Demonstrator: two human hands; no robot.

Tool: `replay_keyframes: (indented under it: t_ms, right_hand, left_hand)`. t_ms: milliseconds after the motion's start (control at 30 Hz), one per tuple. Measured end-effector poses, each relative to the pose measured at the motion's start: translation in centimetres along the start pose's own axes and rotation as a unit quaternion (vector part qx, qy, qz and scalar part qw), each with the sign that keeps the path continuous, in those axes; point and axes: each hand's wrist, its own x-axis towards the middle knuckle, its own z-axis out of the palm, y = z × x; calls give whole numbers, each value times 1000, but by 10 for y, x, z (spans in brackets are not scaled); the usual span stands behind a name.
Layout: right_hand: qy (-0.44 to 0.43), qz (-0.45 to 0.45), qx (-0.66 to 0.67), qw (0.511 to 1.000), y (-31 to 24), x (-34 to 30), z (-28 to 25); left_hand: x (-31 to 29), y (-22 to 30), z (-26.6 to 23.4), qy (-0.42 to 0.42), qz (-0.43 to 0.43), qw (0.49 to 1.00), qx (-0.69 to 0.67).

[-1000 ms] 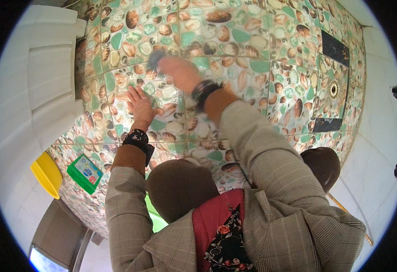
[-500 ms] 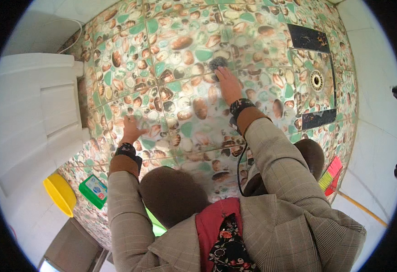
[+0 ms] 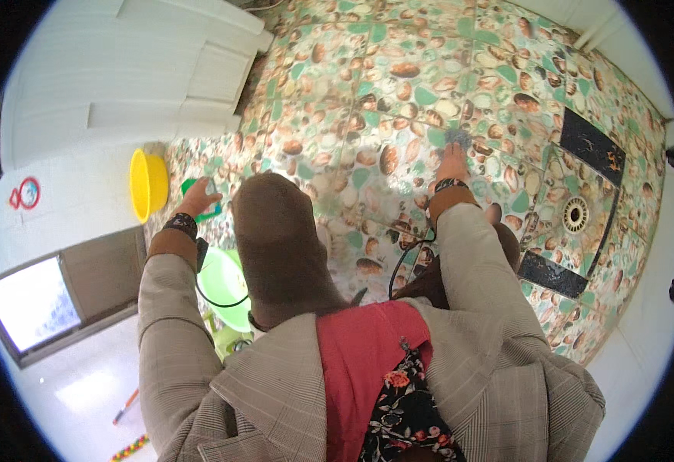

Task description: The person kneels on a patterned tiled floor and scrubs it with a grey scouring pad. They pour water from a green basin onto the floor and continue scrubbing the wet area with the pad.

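Observation:
At the left, my left hand [image 3: 195,199] has its fingers bent over a green box [image 3: 214,209] on the floor, covering much of it. Grey steel wool [image 3: 458,138] lies under the fingertips of my right hand [image 3: 451,164], pressed against the wet-looking, pebble-patterned tile floor [image 3: 398,165]. The right arm is stretched forward, and its fingers partly hide the steel wool.
A yellow basin [image 3: 148,186] stands left of the box, by the wall. Close to my left knee is a light green basin [image 3: 225,289]. A white moulded panel [image 3: 160,77] takes up the far left. On the right, a round floor drain [image 3: 575,215] sits between black tile strips.
My view has swung to the left. My left hand has gone from spread fingers above the tiles to the green box. The right hand still has the steel wool on the floor.

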Motion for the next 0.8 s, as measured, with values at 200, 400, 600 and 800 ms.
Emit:
replay_keyframes:
  t_ms: [200,400,600,800]
  right_hand:
    - [21,-15,8,1000,-4,-6,-14]
    - [31,-23,46,998,2,-6,2]
    - [34,-170,320,931,-104,25,34]
    - [90,-102,284,949,-110,26,18]
  left_hand:
    - [0,-34,14,-76,23,995,67]
    - [92,65,7,-63,86,993,-52]
    - [185,182,34,-111,290,946,-93]
    - [209,272,44,45,463,884,-48]
